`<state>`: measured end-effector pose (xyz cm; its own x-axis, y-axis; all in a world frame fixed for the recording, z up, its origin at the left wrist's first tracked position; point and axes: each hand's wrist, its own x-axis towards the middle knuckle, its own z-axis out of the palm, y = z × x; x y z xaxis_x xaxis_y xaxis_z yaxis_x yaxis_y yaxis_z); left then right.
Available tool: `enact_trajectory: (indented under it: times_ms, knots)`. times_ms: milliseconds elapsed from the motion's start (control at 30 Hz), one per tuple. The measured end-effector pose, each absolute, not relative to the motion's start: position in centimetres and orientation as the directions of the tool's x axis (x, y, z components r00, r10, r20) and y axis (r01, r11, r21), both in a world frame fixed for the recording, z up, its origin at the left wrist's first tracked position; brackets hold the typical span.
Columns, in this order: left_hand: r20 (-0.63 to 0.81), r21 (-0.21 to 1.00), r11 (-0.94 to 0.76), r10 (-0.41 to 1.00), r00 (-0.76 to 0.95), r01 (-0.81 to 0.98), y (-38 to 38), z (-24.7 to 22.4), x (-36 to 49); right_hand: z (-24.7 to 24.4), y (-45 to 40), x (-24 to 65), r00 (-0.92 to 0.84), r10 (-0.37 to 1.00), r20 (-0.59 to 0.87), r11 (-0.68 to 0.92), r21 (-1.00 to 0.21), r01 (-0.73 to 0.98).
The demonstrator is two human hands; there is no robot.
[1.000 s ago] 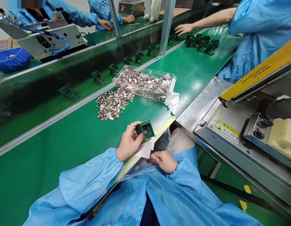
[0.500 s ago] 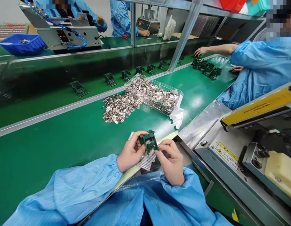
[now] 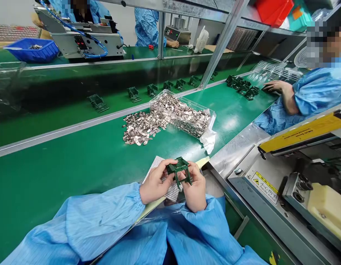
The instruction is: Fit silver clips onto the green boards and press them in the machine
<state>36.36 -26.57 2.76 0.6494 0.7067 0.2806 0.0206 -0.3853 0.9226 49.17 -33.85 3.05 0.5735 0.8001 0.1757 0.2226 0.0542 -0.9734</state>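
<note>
A second ago the right hand (image 3: 194, 189) lay low at the lap, pinching clear plastic film, while the left hand (image 3: 155, 184) alone held the green part (image 3: 179, 170). Now the right hand has come up and closed its grip on the part's right side, so both hands hold it, and the part has tipped from flat to tilted. The co-worker's hand (image 3: 272, 86) has drawn back from its far reach to rest nearer that person.

The silver strip (image 3: 159, 170) at the worktop's near edge is largely covered by both hands, and the green part's (image 3: 179, 170) underside is hidden by fingers (image 3: 187, 176).
</note>
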Motion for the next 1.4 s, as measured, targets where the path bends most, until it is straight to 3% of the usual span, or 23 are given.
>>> enact_trajectory:
  times_ms: [133, 300, 433, 533, 600, 700, 767, 800, 867, 1000, 1167, 1300, 1400]
  knots:
    - [0.273, 0.93, -0.369, 0.69, 0.67, 0.0, -26.6, 2.5, 36.1, 2.9, -34.4, 50.1, 0.513, 0.856, 0.069, 0.075, -0.997, 0.009]
    - [0.143, 0.977, -0.211, 0.655, 0.742, -0.002, -27.6, 4.4, 36.2, 4.6, -37.7, 52.4, 0.315, 0.911, 0.266, 0.204, -0.955, 0.215]
    - [0.066, 0.978, -0.206, 0.435, 0.898, 0.028, -29.3, 8.3, 37.4, 6.8, -42.0, 54.3, 0.214, 0.882, 0.42, 0.331, -0.875, 0.353]
    - [0.019, 0.975, -0.22, 0.202, 0.979, 0.027, -29.3, 11.2, 40.4, 8.0, -46.1, 56.5, 0.317, 0.801, 0.508, 0.382, -0.841, 0.384]
    - [0.065, 0.958, -0.287, 0.125, 0.99, -0.026, -29.3, 12.6, 44.1, 8.2, -49.5, 58.4, 0.543, 0.648, 0.534, 0.362, -0.843, 0.398]
    - [0.257, 0.865, -0.45, 0.015, 0.966, -0.223, -31.2, 14.0, 51.6, 8.2, -54.9, 61.4, 0.838, 0.067, 0.541, 0.363, -0.796, 0.485]
    - [0.391, 0.769, -0.515, -0.091, 0.916, -0.38, -33.8, 14.5, 56.8, 8.1, -58.2, 63.1, 0.825, -0.303, 0.478, 0.338, -0.755, 0.562]
    - [0.444, 0.728, -0.53, -0.12, 0.888, -0.436, -35.2, 14.7, 59.2, 8.1, -59.6, 63.7, 0.801, -0.407, 0.439, 0.31, -0.759, 0.573]
    - [0.491, 0.699, -0.533, -0.126, 0.862, -0.476, -38.0, 14.8, 63.5, 8.2, -61.9, 64.7, 0.787, -0.487, 0.379, 0.248, -0.804, 0.541]
    - [0.38, 0.798, -0.473, -0.087, 0.921, -0.374, -41.6, 14.5, 69.2, 8.6, -64.2, 66.0, 0.785, -0.471, 0.402, 0.149, -0.841, 0.521]
    - [0.348, 0.892, -0.328, 0.055, 0.936, -0.312, -41.4, 14.8, 69.6, 10.2, -63.2, 69.0, 0.784, -0.313, 0.536, 0.055, -0.814, 0.578]
    - [0.333, 0.926, -0.216, 0.075, 0.94, -0.311, -37.1, 15.1, 64.2, 11.7, -61.5, 71.8, 0.799, 0.028, 0.601, -0.164, -0.786, 0.596]
    - [0.232, 0.948, -0.229, 0.026, 0.972, -0.22, -32.7, 14.1, 58.5, 12.5, -60.8, 73.6, 0.809, 0.289, 0.512, -0.382, -0.713, 0.588]
